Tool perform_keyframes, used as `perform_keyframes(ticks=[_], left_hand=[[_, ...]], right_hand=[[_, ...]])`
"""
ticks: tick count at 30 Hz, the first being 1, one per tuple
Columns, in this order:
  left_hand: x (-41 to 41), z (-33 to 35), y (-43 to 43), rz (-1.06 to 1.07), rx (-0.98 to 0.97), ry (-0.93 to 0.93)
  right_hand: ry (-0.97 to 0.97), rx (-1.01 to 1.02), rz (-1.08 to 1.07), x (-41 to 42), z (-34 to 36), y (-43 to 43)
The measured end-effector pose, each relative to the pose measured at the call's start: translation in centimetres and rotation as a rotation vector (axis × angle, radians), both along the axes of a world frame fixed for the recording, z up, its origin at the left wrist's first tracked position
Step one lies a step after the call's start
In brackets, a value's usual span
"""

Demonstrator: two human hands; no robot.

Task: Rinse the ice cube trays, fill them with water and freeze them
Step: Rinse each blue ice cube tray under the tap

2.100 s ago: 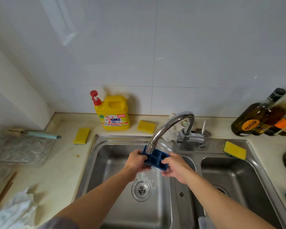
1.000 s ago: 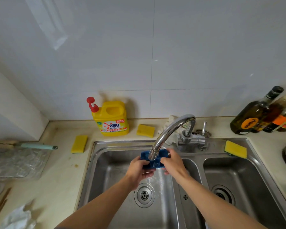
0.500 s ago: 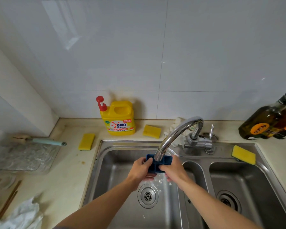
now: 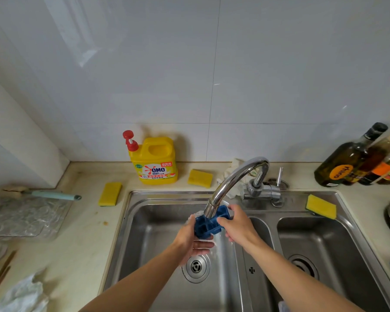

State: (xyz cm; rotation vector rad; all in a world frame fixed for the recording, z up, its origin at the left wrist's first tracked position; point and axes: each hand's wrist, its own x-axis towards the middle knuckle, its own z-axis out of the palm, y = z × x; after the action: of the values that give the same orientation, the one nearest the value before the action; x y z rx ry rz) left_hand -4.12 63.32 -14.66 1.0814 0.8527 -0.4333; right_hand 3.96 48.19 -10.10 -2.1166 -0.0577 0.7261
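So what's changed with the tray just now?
The ice cube tray has tipped, left end down, spilling water over the left hand, whose fingers now lie straight beneath it. The right hand still grips its right end; the tap stays put.

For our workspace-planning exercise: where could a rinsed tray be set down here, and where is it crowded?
Free: counter between the sink rim and clear mat, in front of the left sponge; also the right basin. Crowded: back ledge around the detergent jug and tap, and the bottles at far right.
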Motion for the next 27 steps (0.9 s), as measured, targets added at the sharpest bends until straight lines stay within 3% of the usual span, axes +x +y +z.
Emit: perform_keyframes(ticks=[17, 21, 27], left_hand=[[0.1, 0.2, -1.4, -0.013, -0.014, -0.041], [0.8, 1.2, 0.3, 0.052, 0.231, -0.131], [1.7, 3.2, 4.3, -0.033, 0.751, -0.302]], right_hand=[[0.006, -0.006, -0.020, -0.2, 1.4, -1.4], [0.125, 0.077, -0.048, -0.5, 1.2, -0.8], [0.502, 0.327, -0.193, -1.4, 0.7, 1.3]])
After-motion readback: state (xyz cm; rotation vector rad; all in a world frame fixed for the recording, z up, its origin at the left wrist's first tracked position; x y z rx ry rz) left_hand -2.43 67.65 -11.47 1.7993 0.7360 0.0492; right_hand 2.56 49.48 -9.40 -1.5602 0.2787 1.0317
